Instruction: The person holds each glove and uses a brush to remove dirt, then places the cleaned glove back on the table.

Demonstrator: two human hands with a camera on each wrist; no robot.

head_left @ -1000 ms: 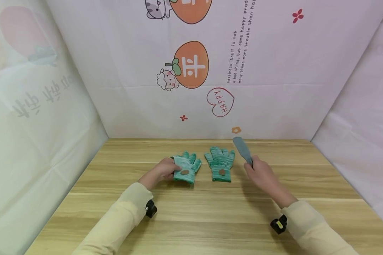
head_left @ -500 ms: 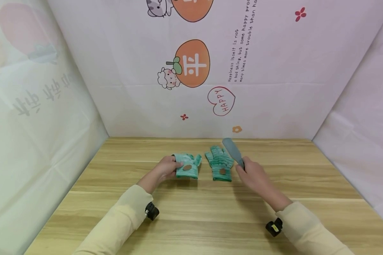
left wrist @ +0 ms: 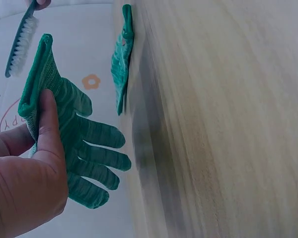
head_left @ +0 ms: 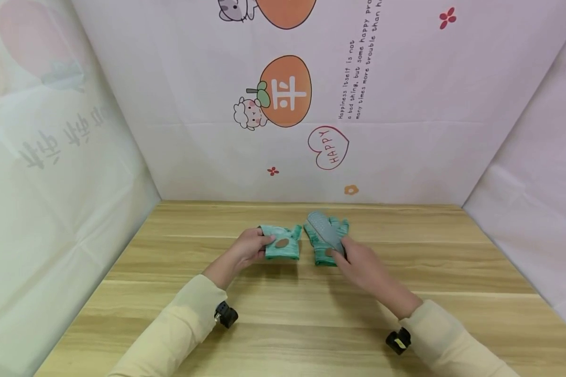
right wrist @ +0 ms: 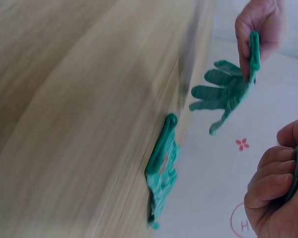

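My left hand (head_left: 251,247) pinches a green knitted glove (head_left: 282,250) near its cuff, thumb on the side with the brown patch. In the left wrist view, this glove (left wrist: 82,134) is raised off the table with its fingers hanging down. The right hand (head_left: 365,264) grips a grey-green brush (head_left: 324,230) by its handle, above a second green glove (head_left: 322,255). White bristles show on the brush (left wrist: 22,44) in the left wrist view. That second glove (right wrist: 163,173) lies flat on the table, partly hidden by the brush in the head view.
The wooden table (head_left: 273,324) meets a white printed cloth wall (head_left: 207,157) just behind the gloves. White cloth also hangs at the left side (head_left: 66,220) and right side (head_left: 533,209). A small black camera sits on each wrist.
The brush has moved left in my right hand, from beside the lying glove to above it. My left hand has lifted its glove off the table and shifted it slightly right.
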